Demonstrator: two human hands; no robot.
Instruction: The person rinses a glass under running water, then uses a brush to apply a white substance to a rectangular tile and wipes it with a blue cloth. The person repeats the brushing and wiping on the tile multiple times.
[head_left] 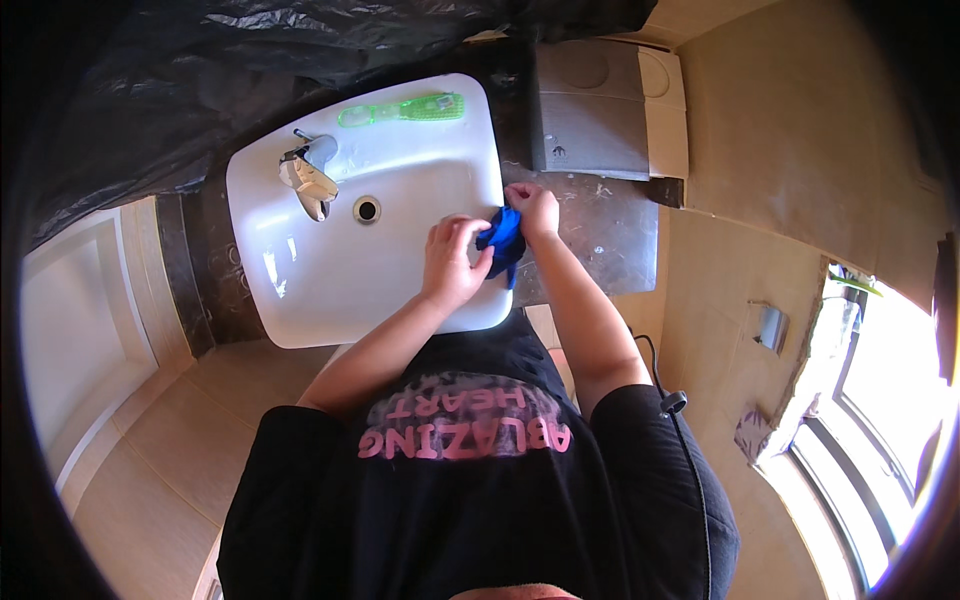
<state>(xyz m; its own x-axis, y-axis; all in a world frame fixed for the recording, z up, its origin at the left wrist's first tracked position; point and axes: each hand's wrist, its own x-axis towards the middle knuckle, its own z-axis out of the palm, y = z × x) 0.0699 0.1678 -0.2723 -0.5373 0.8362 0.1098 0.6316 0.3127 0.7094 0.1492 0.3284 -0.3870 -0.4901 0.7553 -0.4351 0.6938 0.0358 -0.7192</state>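
1. Now my left hand (452,262) and right hand (533,208) both pinch the crumpled blue cloth (503,243) — fingers closed on it.
2. Cloth sits between them at the white ceramic sink's (300,290) right rim, long axis running hand to hand.

This is a home bathroom. A white ceramic washbasin (300,270) with a chrome mixer tap (310,172) and a drain (366,209) sits on a dark stone desk (600,225). Beige tiles cover the wall and floor, a grey toilet flush plate (605,110) lies far right, and a window (880,400) lights the right side.
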